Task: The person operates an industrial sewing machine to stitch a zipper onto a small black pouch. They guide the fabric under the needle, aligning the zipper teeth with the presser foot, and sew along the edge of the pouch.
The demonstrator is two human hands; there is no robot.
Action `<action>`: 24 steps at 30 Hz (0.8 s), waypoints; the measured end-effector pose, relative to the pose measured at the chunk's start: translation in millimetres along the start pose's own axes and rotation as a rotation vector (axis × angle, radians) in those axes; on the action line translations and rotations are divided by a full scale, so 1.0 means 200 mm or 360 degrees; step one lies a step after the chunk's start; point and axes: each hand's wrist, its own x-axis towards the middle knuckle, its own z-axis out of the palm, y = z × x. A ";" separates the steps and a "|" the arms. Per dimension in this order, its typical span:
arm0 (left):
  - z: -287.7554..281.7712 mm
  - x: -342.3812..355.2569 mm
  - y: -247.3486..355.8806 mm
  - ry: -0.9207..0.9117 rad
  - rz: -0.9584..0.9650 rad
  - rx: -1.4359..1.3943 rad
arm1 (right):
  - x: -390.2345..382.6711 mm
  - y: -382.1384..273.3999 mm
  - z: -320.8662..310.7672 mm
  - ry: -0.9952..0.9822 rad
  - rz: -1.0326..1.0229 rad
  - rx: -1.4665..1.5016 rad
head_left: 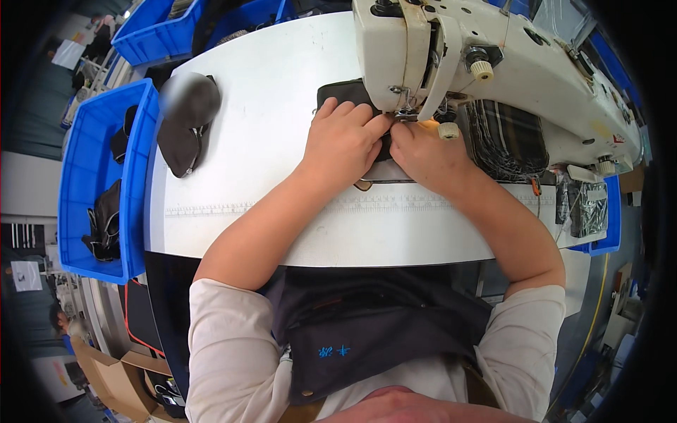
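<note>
Dark fabric piece (345,92) is lying flat on the bench (268,99), reaching out to the left of the sewing machine's needle area and running under the presser foot; its long axis seems to be running left to right across the bench, though the hands are covering most of it. The sewing machine (493,49), white and by far the biggest thing here, is stretching from the needle end away to the right. The bench is spreading out below and to the left of the machine. A blue bin (134,183) is sitting well to the left of the machine, off the bench edge, holding dark pieces. A stack of plaid fabric (508,137) is resting just under the machine arm. A dark pouch (185,123) is lying left of the machine, apart from the hands. The left hand (344,137) is pressing down on the fabric, fingers close together and curled toward the needle; the right hand (427,151) is pinching the fabric edge right at the foot, fingers narrow. Both are touching the piece, the right being nearer the needle
</note>
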 end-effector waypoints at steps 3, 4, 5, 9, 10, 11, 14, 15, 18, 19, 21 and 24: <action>-0.03 0.00 0.02 -0.0169 -0.0115 -0.0088 | -0.01 0.02 0.01 0.0012 -0.0053 -0.0023; -0.02 0.00 0.01 -0.0166 -0.0099 -0.0059 | -0.01 0.02 0.01 0.0026 -0.0077 -0.0045; -0.01 0.01 0.01 -0.0163 -0.0082 -0.0030 | -0.01 0.03 0.01 0.0039 -0.0099 -0.0069; 0.01 0.00 0.00 -0.0144 -0.0061 0.0055 | -0.01 0.03 0.01 0.0040 -0.0134 -0.0019; 0.01 -0.01 0.00 -0.0134 -0.0078 0.0025 | -0.01 0.03 0.02 0.0023 -0.0166 -0.0014; 0.02 -0.01 0.00 -0.0123 -0.0095 -0.0004 | -0.02 0.04 0.03 0.0007 -0.0198 -0.0009; 0.02 0.00 0.00 -0.0106 -0.0117 -0.0116 | -0.03 0.05 0.05 0.0004 -0.0170 0.0055; 0.02 0.00 0.00 -0.0107 -0.0126 -0.0159 | -0.04 0.05 0.05 0.0006 -0.0141 0.0091; 0.00 0.01 0.02 -0.0185 -0.0213 -0.0337 | -0.03 0.04 0.04 -0.0017 -0.0057 0.0141; -0.02 0.02 0.03 -0.0267 -0.0257 -0.0424 | -0.02 0.04 0.04 -0.0007 -0.0075 0.0110; -0.08 0.02 0.01 -0.0433 -0.0350 -0.0590 | -0.01 0.05 0.05 0.0020 -0.0116 0.0055; -0.10 0.01 -0.08 -0.0510 -0.0322 -0.0898 | -0.01 0.04 0.04 0.0004 -0.0133 -0.0011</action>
